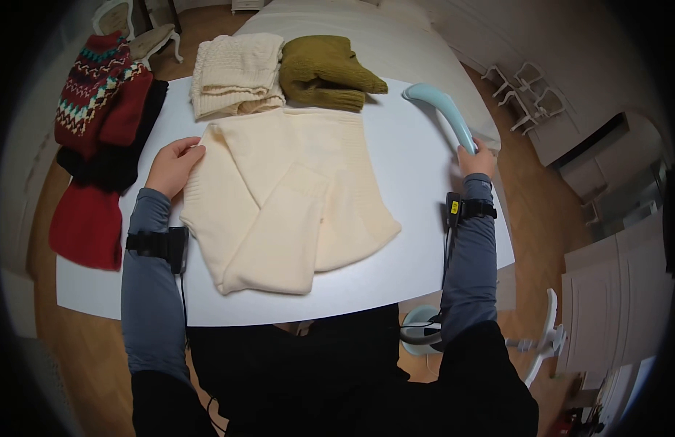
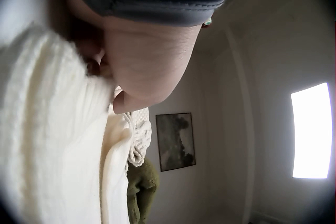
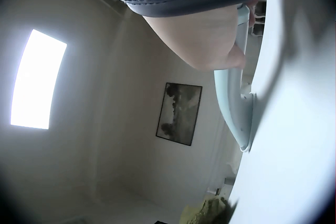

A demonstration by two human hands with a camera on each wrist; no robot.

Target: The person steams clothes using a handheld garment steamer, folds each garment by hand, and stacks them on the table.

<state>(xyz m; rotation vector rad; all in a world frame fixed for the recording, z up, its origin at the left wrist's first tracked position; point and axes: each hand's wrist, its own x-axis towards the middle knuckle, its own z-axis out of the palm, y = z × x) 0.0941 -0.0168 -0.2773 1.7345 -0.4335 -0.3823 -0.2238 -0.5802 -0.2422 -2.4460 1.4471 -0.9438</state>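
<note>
A cream knit sweater (image 1: 279, 204) lies folded over on the white table, one sleeve across its front. At its upper left edge, my left hand (image 1: 175, 166) has thumb and forefinger together on the knit; in the left wrist view that hand (image 2: 149, 58) partly hides its own fingers behind the ribbed fabric (image 2: 47, 129). Over at the table's right side, my right hand (image 1: 477, 158) grips the end of a light blue curved wand (image 1: 443, 109). The wand's broader far end (image 3: 241, 129) is right at the table surface in the right wrist view.
A folded cream cable-knit (image 1: 239, 73) and an olive green knit (image 1: 326, 69) sit along the far edge. Red and black knits (image 1: 97, 109) overlap the left edge. Below the table's right front, a light blue device (image 1: 422, 324) with a grey hose stands on the floor.
</note>
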